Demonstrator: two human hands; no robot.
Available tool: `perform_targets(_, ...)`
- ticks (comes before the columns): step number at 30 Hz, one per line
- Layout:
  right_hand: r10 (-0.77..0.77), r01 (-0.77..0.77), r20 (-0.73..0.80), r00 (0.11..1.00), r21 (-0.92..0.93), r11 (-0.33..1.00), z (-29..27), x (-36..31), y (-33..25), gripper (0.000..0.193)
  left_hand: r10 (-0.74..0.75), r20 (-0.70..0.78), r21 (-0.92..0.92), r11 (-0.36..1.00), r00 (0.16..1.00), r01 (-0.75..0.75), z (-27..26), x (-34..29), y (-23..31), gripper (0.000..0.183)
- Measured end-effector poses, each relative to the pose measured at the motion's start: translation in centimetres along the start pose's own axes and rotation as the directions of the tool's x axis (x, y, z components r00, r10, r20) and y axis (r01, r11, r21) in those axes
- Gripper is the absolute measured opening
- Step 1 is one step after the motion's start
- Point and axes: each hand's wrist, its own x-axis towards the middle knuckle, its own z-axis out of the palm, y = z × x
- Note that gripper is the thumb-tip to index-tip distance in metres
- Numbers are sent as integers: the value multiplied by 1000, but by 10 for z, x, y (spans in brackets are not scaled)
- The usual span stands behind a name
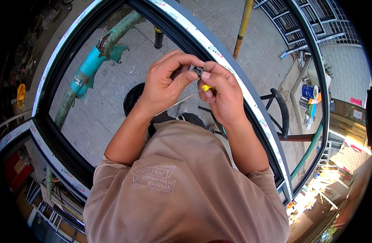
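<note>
Small dark metal fitting (198, 70) pinched between both hands' fingertips; left hand (166, 83) beside it, right hand (221, 94) also clenching yellow-handled screwdriver (185, 99), shaft slanting down-left from fitting.

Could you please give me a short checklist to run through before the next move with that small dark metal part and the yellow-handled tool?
1. Small dark metal part pinched between fingertips of both hands: ok.
2. Left hand has a firm grip on the part: ok.
3. Yellow-handled tool held in the right hand, thin metal shaft pointing toward the left forearm: ok.
4. Tool tip engaged with the part: not ok, the shaft points away from it.
5. Any screw or fastener in the part: cannot tell, too small.
6. Large dark window frame with white taped edge lying below the hands, untouched: ok.
</note>
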Motion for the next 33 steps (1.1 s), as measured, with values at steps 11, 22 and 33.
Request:
perform_targets(11,27,-31,-26,999,-153,988,5,-10,-1,19,96,-69,148,985,993,-85,-1,-6,6,17)
perform_targets(22,-137,111,-15,990,-502,858,10,-22,-16,22,230,-59,239,948,971,-210,-6,-6,12,22)
perform_targets(33,-221,273,165,961,-691,670,4,-26,-24,20,251,53,292,922,966,-256,-20,-4,19,29)
